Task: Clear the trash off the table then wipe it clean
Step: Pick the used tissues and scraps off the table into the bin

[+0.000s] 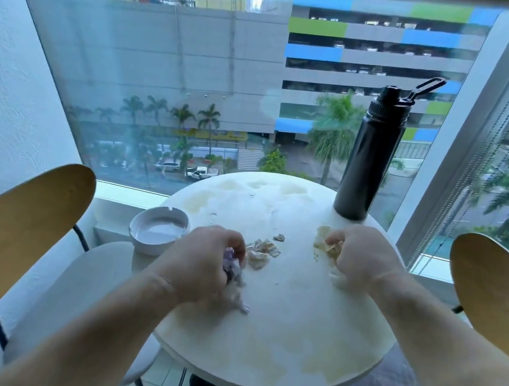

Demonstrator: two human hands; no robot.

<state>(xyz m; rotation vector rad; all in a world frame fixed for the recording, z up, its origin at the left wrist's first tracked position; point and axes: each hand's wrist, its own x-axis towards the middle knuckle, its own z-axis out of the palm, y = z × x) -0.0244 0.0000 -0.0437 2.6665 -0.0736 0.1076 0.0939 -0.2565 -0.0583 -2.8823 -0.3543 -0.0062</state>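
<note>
- Crumpled pale paper trash (261, 251) lies mid round white table (251, 355), between your hands.
- Left hand (203, 262) grips purple-white wrapper (235, 272); right hand (362, 259) grips yellowish wad (325, 243).
- Scoop the middle pile next and keep both fists tight.

No writing can be read anywhere. The yellow shopfront strip (212, 133) across the street, mid-frame, is too blurred to make out, and the black bottle (371, 152) bears nothing legible.
</note>
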